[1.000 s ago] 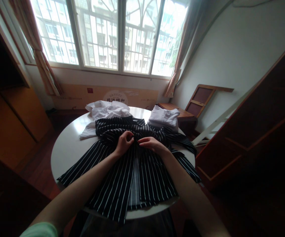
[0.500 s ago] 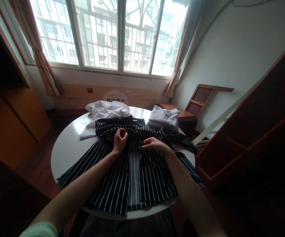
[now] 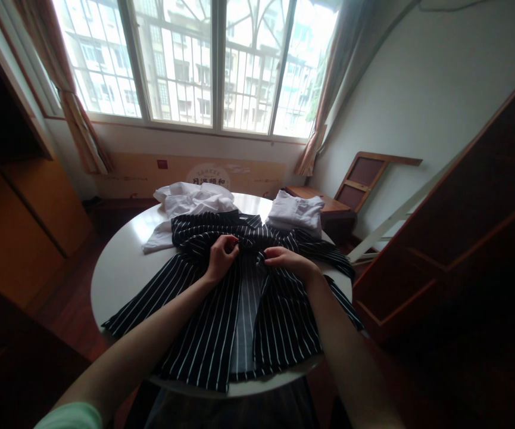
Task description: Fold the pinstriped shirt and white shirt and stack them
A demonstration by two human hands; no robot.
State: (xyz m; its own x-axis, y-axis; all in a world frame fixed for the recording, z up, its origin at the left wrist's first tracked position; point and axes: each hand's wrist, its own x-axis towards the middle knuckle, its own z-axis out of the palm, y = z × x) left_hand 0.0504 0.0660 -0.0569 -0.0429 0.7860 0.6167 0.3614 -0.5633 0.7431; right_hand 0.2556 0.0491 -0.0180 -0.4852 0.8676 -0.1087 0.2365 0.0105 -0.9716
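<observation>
Looking down from the head camera, I see a dark striped shirt (image 3: 221,310) spread on the round white table (image 3: 118,268), and both hands are working at its upper part, near the collar. The shirt lies straight in front of me, with its long axis running away from my body: the hem hangs a little over the table edge closest to me, and the collar is on the far side, just beyond the fingers. The front is open, so a pale inner strip shows between the two panels, directly under the gap between the hands. My left hand (image 3: 221,257) pinches the edge of the left panel with curled fingers, knuckles up, and it is closed on the cloth. My right hand (image 3: 286,261) lies flatter, palm down, fingertips gripping the edge of the right panel just beside the opening. The two hands are near each other but apart, at about the same height on the shirt, so neither one is clearly nearer to the collar. Both forearms come in from the near side and converge toward the middle. Beyond the left hand there is a crumpled white garment (image 3: 190,205), touching the striped collar area; beyond the right hand a folded white garment (image 3: 296,213) sits near the far table edge.
</observation>
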